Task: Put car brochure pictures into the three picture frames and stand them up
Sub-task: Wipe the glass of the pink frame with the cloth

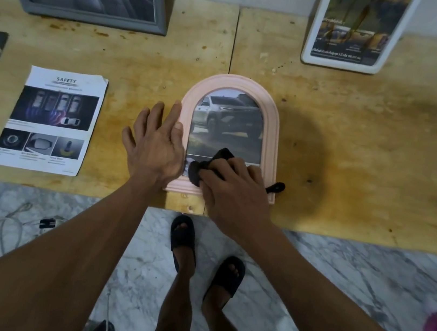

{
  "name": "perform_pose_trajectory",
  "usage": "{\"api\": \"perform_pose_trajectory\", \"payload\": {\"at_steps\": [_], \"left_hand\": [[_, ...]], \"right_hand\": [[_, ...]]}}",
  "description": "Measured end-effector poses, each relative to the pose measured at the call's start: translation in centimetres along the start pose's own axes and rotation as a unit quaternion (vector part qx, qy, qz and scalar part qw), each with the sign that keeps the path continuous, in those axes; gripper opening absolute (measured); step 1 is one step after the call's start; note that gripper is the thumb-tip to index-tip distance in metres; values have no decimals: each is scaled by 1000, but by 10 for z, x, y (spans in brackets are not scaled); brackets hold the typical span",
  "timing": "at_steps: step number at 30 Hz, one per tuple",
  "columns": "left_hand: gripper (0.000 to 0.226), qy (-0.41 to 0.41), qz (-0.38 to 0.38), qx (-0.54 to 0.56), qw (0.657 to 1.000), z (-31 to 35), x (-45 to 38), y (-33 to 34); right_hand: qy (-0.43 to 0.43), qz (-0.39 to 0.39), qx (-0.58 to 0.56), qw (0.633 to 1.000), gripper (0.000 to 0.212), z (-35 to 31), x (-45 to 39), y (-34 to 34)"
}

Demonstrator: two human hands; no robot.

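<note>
The pink arched plastic picture frame (229, 135) lies flat, face up, on the yellowish wooden bench (354, 157) at centre frame near the front edge, with a pickup-truck brochure picture already behind its glazing. The left hand (157, 147) is laid flat, fingers straight, pressing the frame's left rail and the bench beside it; nothing is gripped by it. The right hand (233, 193) is curled round a dark bunched cloth (211, 164), which is pressed on the lower part of the glazing. The step is judged to be wiping the glass before standing the frame up. For a clean result the frame should be kept pinned by the left hand so it is not skated off the near edge, and strokes should be kept light and worked from bottom towards the arch. A black tab (276, 187) pokes out at the lower right corner, what it is cannot be told; it should not be snagged. The grey rectangular frame (92, 17) at upper left and the white rounded frame (340, 63) at upper right already stand filled. A loose "SAFETY" brochure page (51, 120) lies at left.
</note>
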State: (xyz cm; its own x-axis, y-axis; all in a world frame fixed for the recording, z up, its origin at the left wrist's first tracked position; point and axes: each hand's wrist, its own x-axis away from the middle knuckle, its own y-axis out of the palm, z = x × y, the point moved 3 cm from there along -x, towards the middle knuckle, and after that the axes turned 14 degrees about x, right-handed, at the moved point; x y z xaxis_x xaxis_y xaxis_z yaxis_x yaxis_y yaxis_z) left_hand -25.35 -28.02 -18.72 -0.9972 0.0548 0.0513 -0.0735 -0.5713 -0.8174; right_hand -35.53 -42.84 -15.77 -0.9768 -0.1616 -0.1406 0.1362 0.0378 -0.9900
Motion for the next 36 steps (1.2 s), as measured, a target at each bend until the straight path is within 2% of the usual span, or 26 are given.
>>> {"api": "perform_pose_trajectory", "payload": {"at_steps": [5,9,15,21,24,27,29,32,36], "left_hand": [[49,-2,1,-1,1000,-1,0,-1],[48,-2,3,-11,1000,0,-1,0],[49,3,3,-8,1000,0,0,-1],[49,6,3,-8,1000,1,1,-1],[49,9,1,-10,1000,1,2,-1],[49,8,-1,-11,1000,1,1,-1],[50,12,-3,-10,1000,1,2,-1],[52,15,-6,-10,1000,2,3,-2],[52,18,-7,-10,1000,4,3,-3]], "right_hand": [[4,11,28,1000,18,31,18,-2],[4,11,50,999,11,51,29,-3],[-20,13,81,996,16,70,37,-6],[-13,-5,68,998,11,78,41,-9],[76,18,44,996,6,94,39,-16],[238,44,16,970,19,120,34,-22],[323,19,12,946,30,130,28,-20],[375,-26,-4,927,39,128,20,-14],[387,-93,-22,917,48,115,26,3]]}}
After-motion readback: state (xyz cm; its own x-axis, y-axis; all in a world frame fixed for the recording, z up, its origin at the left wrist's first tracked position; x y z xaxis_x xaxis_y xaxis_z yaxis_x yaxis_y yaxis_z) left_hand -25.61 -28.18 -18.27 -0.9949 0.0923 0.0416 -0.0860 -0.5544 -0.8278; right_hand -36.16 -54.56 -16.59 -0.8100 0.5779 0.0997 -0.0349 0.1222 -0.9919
